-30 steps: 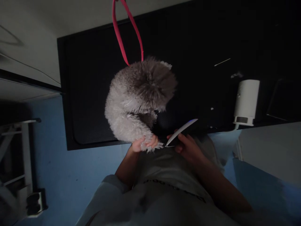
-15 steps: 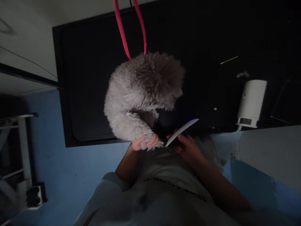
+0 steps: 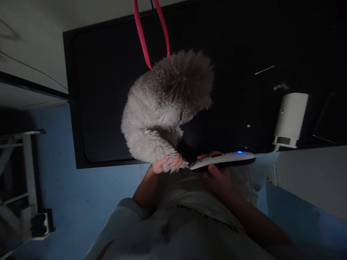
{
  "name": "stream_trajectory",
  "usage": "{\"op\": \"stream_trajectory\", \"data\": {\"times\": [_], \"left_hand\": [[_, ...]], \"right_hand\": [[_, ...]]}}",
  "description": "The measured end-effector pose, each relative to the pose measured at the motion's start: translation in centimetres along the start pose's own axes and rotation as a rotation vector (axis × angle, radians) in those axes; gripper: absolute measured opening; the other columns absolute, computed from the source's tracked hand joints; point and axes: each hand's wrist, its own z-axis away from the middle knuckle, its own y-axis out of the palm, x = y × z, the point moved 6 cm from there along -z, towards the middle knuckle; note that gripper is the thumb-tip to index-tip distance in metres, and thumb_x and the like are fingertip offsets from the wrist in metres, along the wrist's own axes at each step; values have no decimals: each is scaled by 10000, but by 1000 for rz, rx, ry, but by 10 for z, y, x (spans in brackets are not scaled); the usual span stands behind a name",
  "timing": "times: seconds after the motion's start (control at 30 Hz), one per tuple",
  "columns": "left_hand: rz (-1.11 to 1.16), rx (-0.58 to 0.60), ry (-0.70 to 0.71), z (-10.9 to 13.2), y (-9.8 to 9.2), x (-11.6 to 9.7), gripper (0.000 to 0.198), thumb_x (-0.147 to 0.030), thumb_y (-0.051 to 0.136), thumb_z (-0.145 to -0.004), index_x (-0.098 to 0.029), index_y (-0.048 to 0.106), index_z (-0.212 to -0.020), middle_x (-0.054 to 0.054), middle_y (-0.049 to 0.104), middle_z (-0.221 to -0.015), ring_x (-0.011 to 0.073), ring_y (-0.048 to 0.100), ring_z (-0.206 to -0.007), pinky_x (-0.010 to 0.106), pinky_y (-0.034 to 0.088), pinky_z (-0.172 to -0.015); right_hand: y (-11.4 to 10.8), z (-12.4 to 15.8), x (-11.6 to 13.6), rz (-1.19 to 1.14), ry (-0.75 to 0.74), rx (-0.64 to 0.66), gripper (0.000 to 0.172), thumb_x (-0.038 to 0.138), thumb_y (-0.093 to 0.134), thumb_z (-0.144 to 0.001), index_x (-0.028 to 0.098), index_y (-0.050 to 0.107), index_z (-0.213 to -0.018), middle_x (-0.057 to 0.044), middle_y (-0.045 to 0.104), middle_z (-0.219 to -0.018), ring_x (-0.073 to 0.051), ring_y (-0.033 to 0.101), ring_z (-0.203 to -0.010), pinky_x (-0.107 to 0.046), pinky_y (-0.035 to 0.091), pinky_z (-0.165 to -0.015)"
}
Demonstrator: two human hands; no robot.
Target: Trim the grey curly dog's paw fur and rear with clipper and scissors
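A fluffy grey-brown dog (image 3: 143,112) is on the black textured table (image 3: 97,108), its darker round head (image 3: 187,79) bent toward the right. My left hand (image 3: 166,163) is wrapped round the end of its front leg, holding the paw at the table's near edge. In my right hand (image 3: 219,175) is a white and black hair clipper (image 3: 230,159) with a lit blue light. The clipper lies nearly level, and its tip is close to the fur of the held paw. Whether it touches cannot be told in the dim light.
A pink-red loop (image 3: 141,34) hangs by the dog's neck. A white cylindrical device (image 3: 292,117) sits at the table's right, with a cotton swab (image 3: 265,70) and small white scraps (image 3: 281,86) behind it. A white metal frame (image 3: 29,169) stands at the left.
My right hand has turned the clipper from a steep slant to nearly level, showing more of its body and light. The dog's head has shifted slightly; my left hand keeps its hold.
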Motion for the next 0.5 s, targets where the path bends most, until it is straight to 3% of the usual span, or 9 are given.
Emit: {"op": "stream_trajectory", "data": {"times": [0.3,0.5], "left_hand": [[-10,54,81,1,1,-3,551,-673,428,-835,-207,433,-542,29,403,-529,160,349,-522,346,237,-590],[-21,-56,65,-2,1,-6,555,-669,442,-834,-192,462,-551,42,444,-577,162,363,-552,350,258,-620]], "right_hand": [[2,-2,-3,-48,46,-23,352,412,687,-767,301,457,-1010,7,722,-953,-168,648,-734,-212,429,-432],[5,15,9,155,-171,22,446,357,742,-770,322,405,-1059,-43,624,-1270,-183,690,-886,-329,585,-689]]}}
